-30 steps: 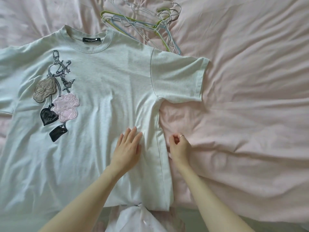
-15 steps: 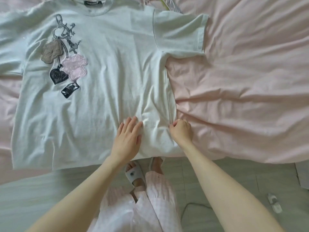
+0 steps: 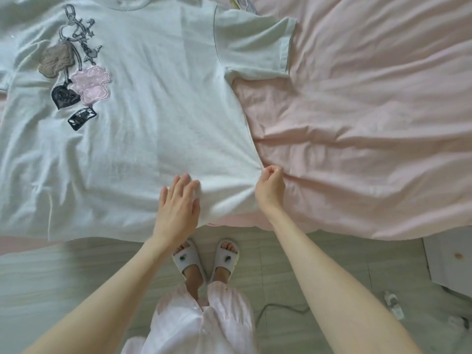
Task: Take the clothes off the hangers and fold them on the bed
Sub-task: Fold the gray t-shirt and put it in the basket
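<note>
A pale grey T-shirt (image 3: 143,118) with charm patches on its chest lies face up and spread flat on the pink bed (image 3: 370,123). My left hand (image 3: 178,203) rests flat, fingers straight, on the shirt near its bottom hem. My right hand (image 3: 270,185) pinches the shirt's right side seam just above the hem, fingers curled. A bit of the wire hangers (image 3: 240,2) shows at the top edge beyond the right sleeve.
The bed's front edge runs across the lower middle, with grey floor (image 3: 51,277) below. My slippered feet (image 3: 207,259) stand at the bed's edge. A cable (image 3: 281,309) and a small white object (image 3: 393,304) lie on the floor at the right, beside a white unit (image 3: 449,259).
The view has tilted down, so the hangers have nearly left the frame and the floor shows. My right hand moved to the shirt's side seam and pinched it; my left hand stays flat on the cloth.
</note>
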`<action>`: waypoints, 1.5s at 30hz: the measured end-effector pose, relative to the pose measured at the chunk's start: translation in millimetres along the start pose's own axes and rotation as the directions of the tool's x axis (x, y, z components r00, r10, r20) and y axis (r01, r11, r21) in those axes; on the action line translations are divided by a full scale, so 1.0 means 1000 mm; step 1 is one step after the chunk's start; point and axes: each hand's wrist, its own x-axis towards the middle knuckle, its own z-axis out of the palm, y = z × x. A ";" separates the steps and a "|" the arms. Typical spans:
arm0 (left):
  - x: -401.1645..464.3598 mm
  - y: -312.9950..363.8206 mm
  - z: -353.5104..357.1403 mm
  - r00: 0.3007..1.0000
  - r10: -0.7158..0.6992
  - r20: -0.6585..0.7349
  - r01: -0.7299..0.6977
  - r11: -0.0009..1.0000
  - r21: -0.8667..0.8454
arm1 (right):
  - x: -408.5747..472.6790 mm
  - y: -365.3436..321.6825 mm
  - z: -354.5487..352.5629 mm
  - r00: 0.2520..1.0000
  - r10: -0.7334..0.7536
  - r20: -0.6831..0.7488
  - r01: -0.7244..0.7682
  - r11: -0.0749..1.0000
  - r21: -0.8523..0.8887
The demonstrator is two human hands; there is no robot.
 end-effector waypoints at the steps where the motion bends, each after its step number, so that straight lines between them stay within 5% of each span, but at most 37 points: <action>1: -0.002 0.004 0.000 1.000 0.006 -0.008 -0.006 1.000 0.009 | -0.001 -0.001 0.000 1.000 -0.018 -0.008 0.017 1.000 -0.006; 11: -0.036 0.013 0.026 0.987 0.002 0.161 0.003 1.000 -0.030 | -0.021 0.031 0.000 0.942 -0.203 0.268 0.273 0.927 -0.258; 16: -0.053 0.013 0.034 0.913 -0.317 0.255 0.394 0.848 -0.355 | -0.024 0.042 -0.010 0.953 -0.134 0.272 0.182 0.970 -0.160; 18: -0.057 0.013 0.032 0.791 -0.525 0.314 0.609 0.628 -0.486 | -0.027 0.035 -0.014 0.955 -0.167 0.246 0.199 0.973 -0.113; 20: -0.058 0.010 0.030 0.591 -0.655 0.472 0.755 0.243 -0.609 | -0.029 0.029 -0.017 0.951 -0.217 0.222 0.238 0.969 -0.073; 22: -0.059 0.003 0.028 0.485 -0.578 0.657 0.711 -0.177 -0.681 | -0.032 0.028 -0.021 0.947 -0.216 0.239 0.237 0.969 -0.065; 25: -0.058 -0.003 0.026 0.573 -0.439 0.692 0.397 -0.590 -0.703 | -0.030 0.041 -0.024 0.943 -0.113 0.312 0.130 0.991 -0.034; 28: -0.051 -0.003 0.021 0.635 -0.382 0.672 0.168 -0.781 -0.602 | -0.034 0.050 -0.032 0.911 -0.004 0.412 -0.012 0.999 0.035; 32: -0.042 0.001 0.011 0.690 -0.388 0.610 0.016 -0.835 -0.550 | -0.039 0.070 -0.034 0.866 0.086 0.492 -0.136 0.989 0.066; 36: -0.044 -0.001 0.004 0.658 -0.497 0.566 -0.070 -0.789 -0.611 | -0.043 0.085 -0.023 0.930 0.199 0.308 -0.268 0.943 0.199; 40: -0.051 -0.012 -0.001 0.658 -0.517 0.548 -0.123 -0.791 -0.599 | -0.057 0.059 -0.017 0.986 0.145 0.085 -0.158 0.971 0.179; 45: -0.060 -0.023 -0.003 0.746 -0.464 0.479 -0.067 -0.767 -0.638 | -0.071 0.067 -0.023 0.966 0.018 0.258 -0.062 0.985 0.162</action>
